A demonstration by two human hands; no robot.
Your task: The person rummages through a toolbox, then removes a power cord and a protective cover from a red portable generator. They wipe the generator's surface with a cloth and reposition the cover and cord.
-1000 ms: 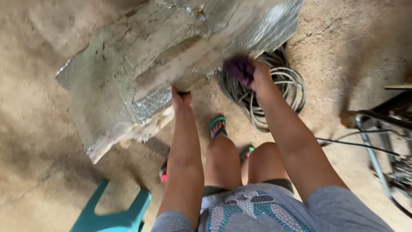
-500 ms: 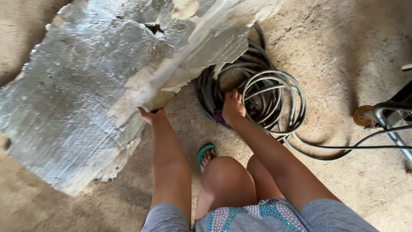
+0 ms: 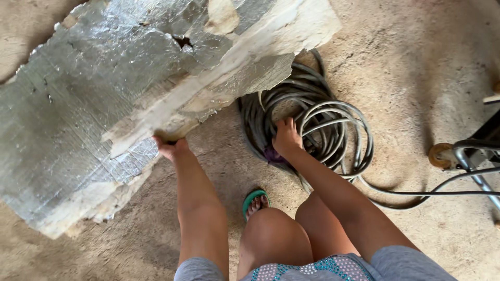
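Note:
A big, ragged slab of foil-faced foam board (image 3: 104, 99) fills the upper left of the head view, tilted up off the dirt floor. My left hand (image 3: 169, 147) grips its torn lower edge from underneath. My right hand (image 3: 286, 138) reaches down onto a coil of grey hose (image 3: 333, 130) lying on the floor beside the slab, fingers curled around its loops. A small purple thing (image 3: 272, 155) shows under that hand; I cannot make out what it is.
A black cable (image 3: 427, 192) runs from the coil to the right. A metal frame with a small wheel (image 3: 442, 155) stands at the right edge. My foot in a green sandal (image 3: 254, 200) rests on the packed dirt floor (image 3: 416, 62).
The slab has swung up and left, showing more of its foil face. My right hand dropped from the slab's edge down to the hose coil.

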